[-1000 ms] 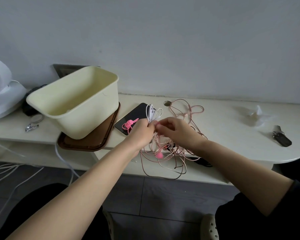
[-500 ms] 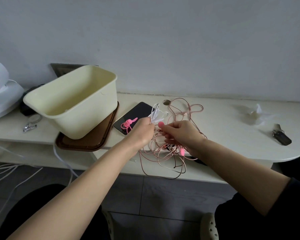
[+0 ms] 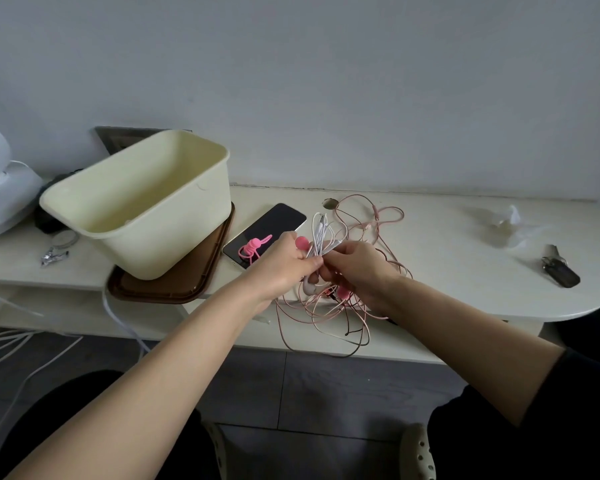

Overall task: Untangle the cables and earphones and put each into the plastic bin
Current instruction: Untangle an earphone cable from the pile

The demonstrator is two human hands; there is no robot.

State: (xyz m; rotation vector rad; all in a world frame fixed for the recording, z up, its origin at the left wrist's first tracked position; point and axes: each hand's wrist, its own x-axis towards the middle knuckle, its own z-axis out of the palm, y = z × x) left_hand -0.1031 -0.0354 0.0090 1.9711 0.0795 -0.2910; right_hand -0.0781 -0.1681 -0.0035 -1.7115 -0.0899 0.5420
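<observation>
Compared with a second ago, the left hand (image 3: 284, 261) and right hand (image 3: 357, 268) meet, each grip pinching the looped white earphone cable (image 3: 321, 233) above the thin pink tangled cords (image 3: 326, 317) on the cream table (image 3: 447, 265); the pale-yellow plastic bin (image 3: 174, 216) shows nothing inside.

No text, label, brand, number or sign can be read. The screen of the black rectangular smartphone (image 3: 267, 230), near the middle of the pale surface (image 3: 440, 258), is seen dark, and the cream plastic bin (image 3: 174, 233) is seen unmarked.
</observation>
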